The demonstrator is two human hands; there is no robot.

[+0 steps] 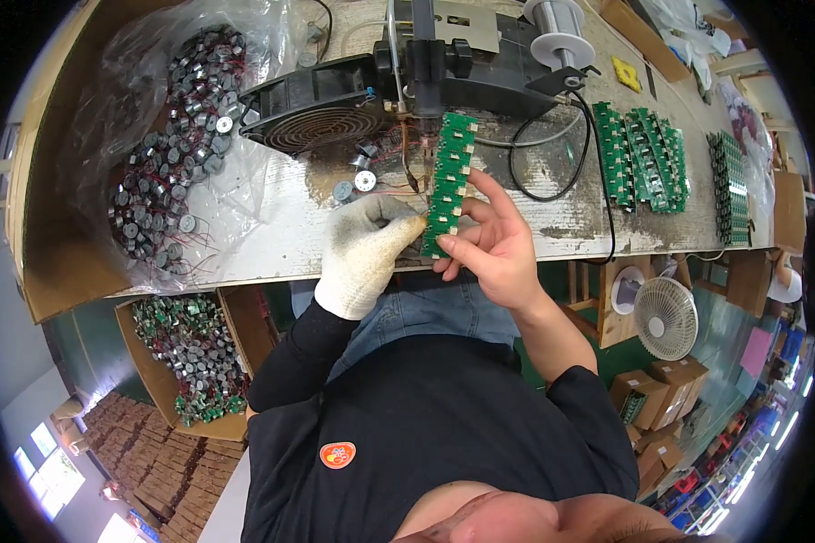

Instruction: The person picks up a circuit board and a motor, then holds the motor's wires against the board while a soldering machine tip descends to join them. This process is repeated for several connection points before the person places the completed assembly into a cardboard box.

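My right hand (498,244) is bare and grips the lower part of a green circuit board strip (448,172), its thumb on the face and fingers along the right edge. The strip stands tilted over the table's front, with a row of small pale connectors on it. On my left hand (367,249) is a whitish, stained glove. Its fingers are closed against the strip's left edge; what they pinch is hidden. A soldering tip (412,176) hangs just left of the strip. Small round motors (365,181) with thin red wires lie beyond the glove.
A clear plastic bag (254,181) with many wired motors (167,163) fills the left. Behind the strip stands a black fan (321,122) and a solder spool (558,32). Stacked green boards (643,158) lie right, past a black cable (598,181). A carton (231,425) of parts stands below left.
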